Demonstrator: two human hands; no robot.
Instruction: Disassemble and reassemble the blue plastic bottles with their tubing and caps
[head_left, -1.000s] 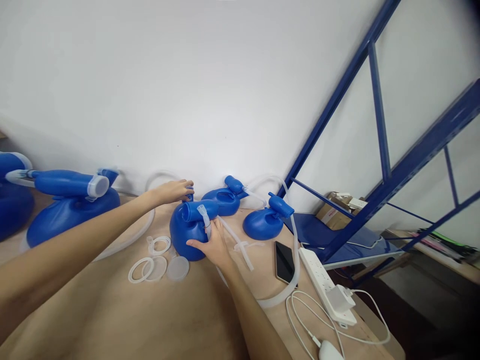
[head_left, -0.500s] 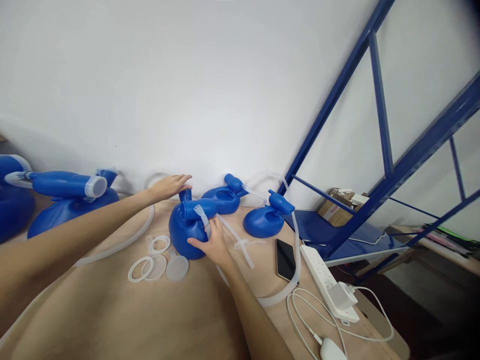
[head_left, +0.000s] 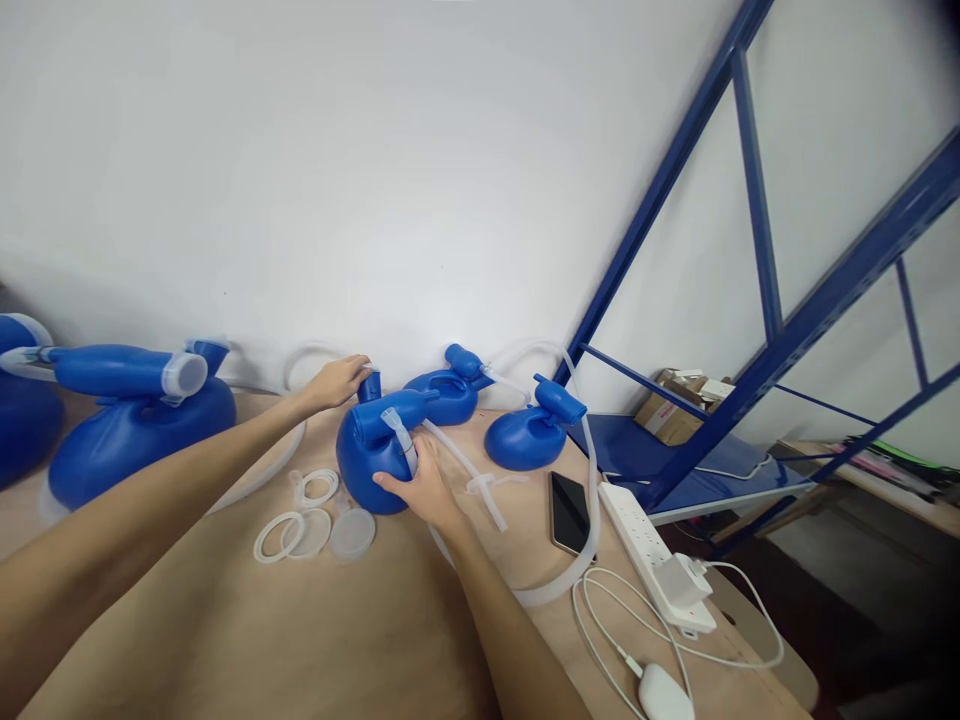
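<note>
A blue plastic bottle [head_left: 365, 462] stands on the brown-covered table, with a blue tubular piece [head_left: 390, 412] lying across its top and a clear strap hanging from that piece. My right hand [head_left: 427, 482] grips the bottle's right side, thumb in front. At the bottle's upright neck [head_left: 370, 386], my left hand [head_left: 339, 382] has its fingers bent over the rim; what they hold, if anything, is too small to make out. Clear rings [head_left: 279, 537] and a round translucent cap [head_left: 353, 534] lie in front of the bottle.
More blue bottles stand at the left [head_left: 142, 430] and behind to the right [head_left: 525, 438]. A clear hose [head_left: 559, 590] loops around a phone [head_left: 571, 513]. Beside it are a white power strip [head_left: 645, 550] and cables. A blue metal rack [head_left: 675, 180] rises at the right.
My left hand has shifted from flat over the neck's top to its left side, fingers now bent. The blue tubular piece has turned slightly. The view has shifted a little.
</note>
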